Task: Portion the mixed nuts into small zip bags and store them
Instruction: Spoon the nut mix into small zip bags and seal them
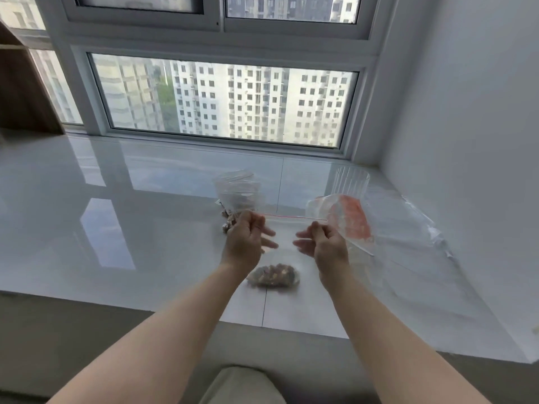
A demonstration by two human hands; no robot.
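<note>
Small zip bag stretched flat between both hands, red seal line along its top edge, lifted above the white sill near its front edge, right of centre. Left hand pinching the bag's left top corner, other fingers loosely spread; right hand pinching the right top corner likewise. Hands well apart, the bag's width between them. Under the held bag, just inside the front edge, a filled bag of mixed nuts lying flat. Behind the left hand, a clear bag of nuts standing open, a few loose nuts beside its base. Behind the right hand, a pack of spare zip bags with red seals, leaning against a clear plastic cup. Further right, a large clear plastic sheet spread to the wall-side edge. Wide open stretch of sill to the left, up to a wooden panel at the far left corner. Window along the back edge. Cushion below the front edge.
</note>
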